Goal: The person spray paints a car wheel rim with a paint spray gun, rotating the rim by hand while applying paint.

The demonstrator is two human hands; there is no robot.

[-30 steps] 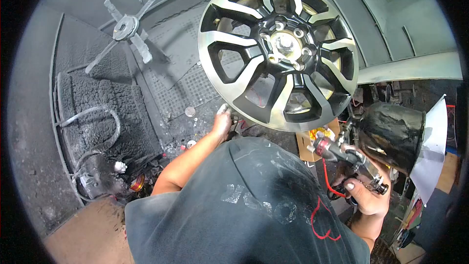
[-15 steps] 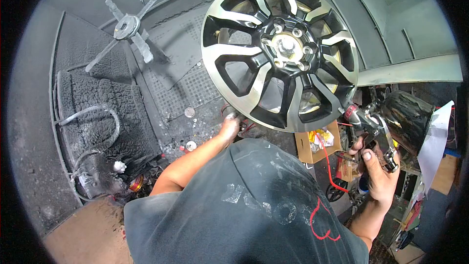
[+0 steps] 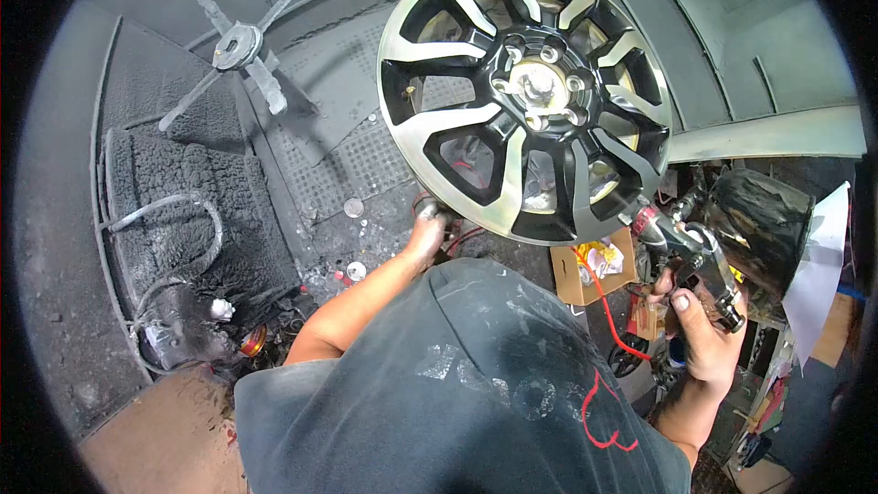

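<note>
A black and silver alloy wheel stands tilted at the top centre, its spoked face towards me. On the right, my right hand is wrapped round a spray gun with a red ring and a large dark cup, the gun's nozzle close to the wheel's lower right rim. My left hand is below the wheel's lower left edge, its fingers closed round something dark that I cannot make out, partly hidden by the shirt.
A grey four-armed stand is at the upper left. Below it are a padded grey surface and a looped hose. An open cardboard box lies under the wheel, near a red hose. White paper hangs at the right.
The wheel's spokes have turned. My right hand and the spray gun have moved right, with the nozzle now nearer the rim. My left hand has shifted slightly right and down.
</note>
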